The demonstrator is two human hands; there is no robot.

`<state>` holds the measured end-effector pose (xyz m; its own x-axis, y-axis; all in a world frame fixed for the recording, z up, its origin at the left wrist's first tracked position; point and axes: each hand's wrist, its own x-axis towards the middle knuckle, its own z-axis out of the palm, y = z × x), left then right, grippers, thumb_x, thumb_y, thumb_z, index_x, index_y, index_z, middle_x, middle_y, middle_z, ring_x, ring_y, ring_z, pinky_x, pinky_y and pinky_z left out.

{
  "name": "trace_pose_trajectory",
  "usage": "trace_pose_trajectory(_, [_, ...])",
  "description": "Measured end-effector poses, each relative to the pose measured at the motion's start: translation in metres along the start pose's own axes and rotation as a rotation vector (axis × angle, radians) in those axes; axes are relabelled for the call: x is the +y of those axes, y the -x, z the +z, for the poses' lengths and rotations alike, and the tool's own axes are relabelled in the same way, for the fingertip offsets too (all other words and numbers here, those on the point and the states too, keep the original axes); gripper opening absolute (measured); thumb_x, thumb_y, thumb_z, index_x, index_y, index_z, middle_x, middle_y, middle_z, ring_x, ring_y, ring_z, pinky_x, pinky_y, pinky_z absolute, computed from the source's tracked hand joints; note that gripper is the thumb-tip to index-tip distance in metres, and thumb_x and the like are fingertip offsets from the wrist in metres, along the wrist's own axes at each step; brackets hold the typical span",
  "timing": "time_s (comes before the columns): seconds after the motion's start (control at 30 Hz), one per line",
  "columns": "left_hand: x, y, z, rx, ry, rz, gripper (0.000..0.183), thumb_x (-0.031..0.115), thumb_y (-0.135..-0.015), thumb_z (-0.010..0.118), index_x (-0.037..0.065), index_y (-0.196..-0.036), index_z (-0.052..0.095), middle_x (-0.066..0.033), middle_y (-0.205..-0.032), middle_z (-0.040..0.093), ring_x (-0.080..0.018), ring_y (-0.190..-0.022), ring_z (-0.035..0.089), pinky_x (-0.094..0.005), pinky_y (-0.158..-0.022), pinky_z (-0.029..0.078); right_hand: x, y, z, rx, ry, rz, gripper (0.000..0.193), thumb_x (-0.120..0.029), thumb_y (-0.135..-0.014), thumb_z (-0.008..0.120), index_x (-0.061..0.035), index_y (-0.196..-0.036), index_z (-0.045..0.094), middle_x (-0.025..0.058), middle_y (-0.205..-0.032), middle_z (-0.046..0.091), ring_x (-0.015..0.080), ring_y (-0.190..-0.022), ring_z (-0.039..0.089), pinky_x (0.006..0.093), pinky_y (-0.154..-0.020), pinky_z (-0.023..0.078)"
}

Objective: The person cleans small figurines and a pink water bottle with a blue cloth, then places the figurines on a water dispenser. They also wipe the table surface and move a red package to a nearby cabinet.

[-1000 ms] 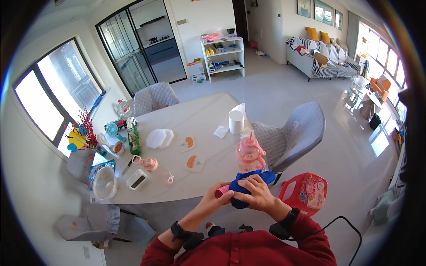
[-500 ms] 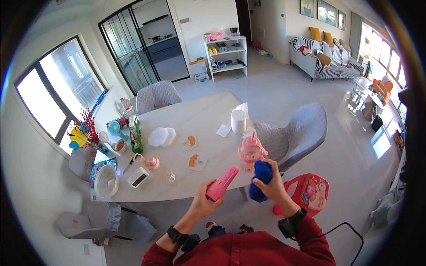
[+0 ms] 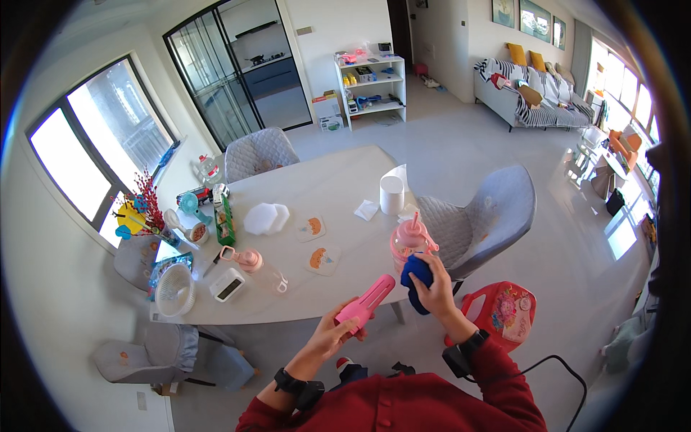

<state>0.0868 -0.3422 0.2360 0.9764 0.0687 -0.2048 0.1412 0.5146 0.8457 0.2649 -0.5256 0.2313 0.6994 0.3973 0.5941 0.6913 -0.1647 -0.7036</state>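
My left hand (image 3: pixel 330 335) is wrapped round the wide end of a pink tapered plastic piece (image 3: pixel 370 297) with a long slot along it. It points up and to the right, over the table's front edge. My right hand (image 3: pixel 439 294) grips a bunched dark blue cloth (image 3: pixel 415 281), apart from the pink piece. Right behind the cloth stands a pink drinking jug (image 3: pixel 407 240) with a straw, partly covered by it. A clear bottle with a pink lid (image 3: pixel 260 269) lies on the white table (image 3: pixel 345 186), left of my hands.
A paper roll (image 3: pixel 392 194) stands near the table's right side, two coasters (image 3: pixel 321 260) in the middle. At the left are a white basket (image 3: pixel 175 291), a small white display device (image 3: pixel 227 285) and a green box (image 3: pixel 224 222). A grey chair (image 3: pixel 479 216) and red stool (image 3: pixel 504 313) flank me.
My right hand with the blue cloth has shifted slightly up and left, closer to the jug. The pink piece has moved a little to the right in my left hand. The view has shifted slightly.
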Motion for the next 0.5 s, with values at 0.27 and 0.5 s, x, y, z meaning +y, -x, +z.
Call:
trace_pose_trajectory(0.27, [-0.010, -0.007, 0.018, 0.109, 0.120, -0.026, 0.045, 0.019, -0.097, 0.047, 0.004, -0.138, 0.038, -0.0142, -0.109, 0.059, -0.0125, -0.075, 0.056, -0.0231, -0.060, 0.042, -0.059, 0.030, 0.002, -0.344, 0.114, -0.396, 0.064, -0.006, -0.051, 0.076, -0.0129, -0.113, 0.060, 0.0103, -0.113, 0.054, 0.0320, -0.099, 0.055, 0.0393, -0.085, 0.047])
trace_pose_trajectory(0.5, [-0.008, 0.005, 0.009, -0.047, 0.099, -0.034, 0.047, 0.023, -0.096, 0.048, 0.004, -0.137, 0.039, -0.0138, -0.105, 0.060, -0.0113, -0.070, 0.051, -0.0216, -0.060, 0.041, -0.021, 0.010, -0.011, -0.054, 0.263, -0.168, 0.050, -0.004, -0.059, 0.072, -0.0096, -0.108, 0.060, 0.0132, -0.108, 0.056, 0.0347, -0.099, 0.055, 0.0409, -0.086, 0.047])
